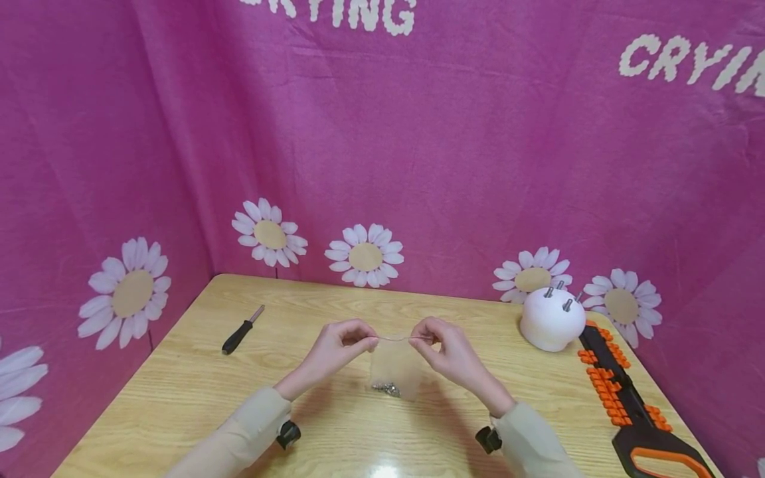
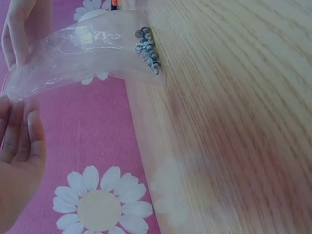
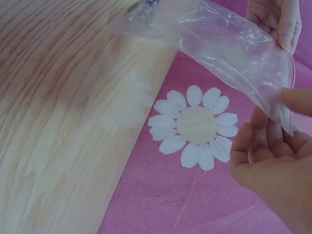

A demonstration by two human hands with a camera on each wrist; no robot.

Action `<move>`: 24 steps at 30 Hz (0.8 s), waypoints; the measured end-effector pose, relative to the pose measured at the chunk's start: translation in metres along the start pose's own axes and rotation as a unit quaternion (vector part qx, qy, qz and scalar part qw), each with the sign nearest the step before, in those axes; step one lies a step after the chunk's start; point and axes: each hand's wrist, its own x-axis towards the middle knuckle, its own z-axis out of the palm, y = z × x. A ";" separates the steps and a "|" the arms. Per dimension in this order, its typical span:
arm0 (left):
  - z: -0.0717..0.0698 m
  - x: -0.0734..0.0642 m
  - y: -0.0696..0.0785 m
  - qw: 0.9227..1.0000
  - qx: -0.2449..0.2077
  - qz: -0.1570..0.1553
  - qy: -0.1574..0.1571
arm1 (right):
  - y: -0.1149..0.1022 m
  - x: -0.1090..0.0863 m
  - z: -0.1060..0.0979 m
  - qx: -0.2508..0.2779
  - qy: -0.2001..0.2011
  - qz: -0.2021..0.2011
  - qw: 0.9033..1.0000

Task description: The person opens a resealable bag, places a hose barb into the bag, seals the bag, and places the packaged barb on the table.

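A clear zip bag point(image 1: 396, 364) hangs upright between my two hands over the table. Small metal screws point(image 1: 387, 389) lie gathered at its bottom; the left wrist view shows the screws point(image 2: 147, 50) as a shiny cluster close to the wood. My left hand point(image 1: 345, 344) pinches one top corner of the bag between thumb and fingers. At the opposite corner, my right hand point(image 1: 447, 350) pinches the same top edge. In the right wrist view a reddish zip strip runs along the bag's mouth point(image 3: 291, 83) between the hands.
A black-handled screwdriver point(image 1: 241, 333) lies on the table point(image 1: 179, 398) at the left. Toward the back right sits a white rounded piece point(image 1: 552, 322) with metal studs on top. Beside it, a black and orange toy-like rail with a handle point(image 1: 624, 392) lies along the right edge.
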 end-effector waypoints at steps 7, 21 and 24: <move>-0.001 -0.001 0.000 1.000 0.002 0.003 -0.004 | -0.003 0.004 0.006 0.012 -0.010 0.004 1.000; -0.001 -0.001 0.000 1.000 -0.002 0.003 -0.013 | -0.005 0.008 0.012 0.019 -0.001 -0.030 0.999; -0.001 -0.001 0.000 1.000 0.002 -0.001 -0.012 | -0.006 0.009 0.013 0.017 0.001 -0.032 0.999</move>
